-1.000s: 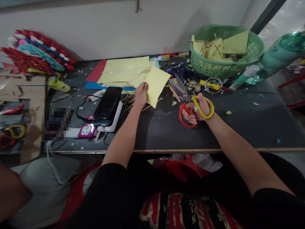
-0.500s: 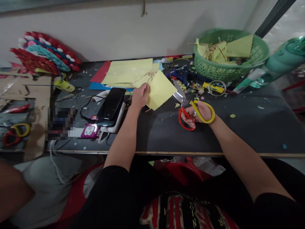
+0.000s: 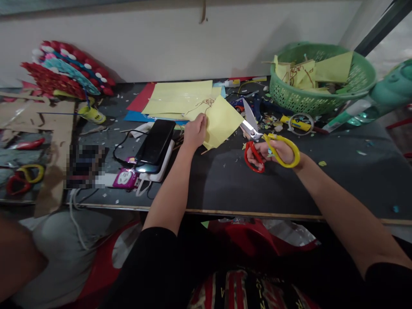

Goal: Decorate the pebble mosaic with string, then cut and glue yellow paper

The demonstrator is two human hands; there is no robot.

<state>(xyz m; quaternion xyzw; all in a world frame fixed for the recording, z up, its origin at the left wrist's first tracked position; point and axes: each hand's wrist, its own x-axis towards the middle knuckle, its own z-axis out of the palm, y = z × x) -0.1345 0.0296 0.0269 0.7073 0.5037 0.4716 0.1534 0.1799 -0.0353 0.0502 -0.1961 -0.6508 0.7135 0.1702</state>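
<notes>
Pinched between the fingers of my left hand (image 3: 195, 131) is a piece of yellow paper (image 3: 223, 120), held at its left side above the desk. My right hand (image 3: 268, 153) has its fingers through the handles of a pair of scissors (image 3: 254, 135), one loop red and the other yellow. The scissor blades are spread apart, beside the right corner of the paper. Behind the left hand, yellow sheets (image 3: 180, 96) lie over red and blue ones. Brown line drawing shows near the fingertips; which sheet carries it I cannot tell.
A green basket (image 3: 309, 101) with yellow paper pieces stands at the back right, near a green bottle (image 3: 391, 86). A phone (image 3: 156, 141) rests on a white power strip at left. Paper scraps, a yellow cutter (image 3: 299, 123) and a tape ring lie around. Another person sits at far left.
The scissors have opened wider, and their blades have come up to the paper's right corner. My left hand keeps its hold on the paper. The whole view has shifted slightly.
</notes>
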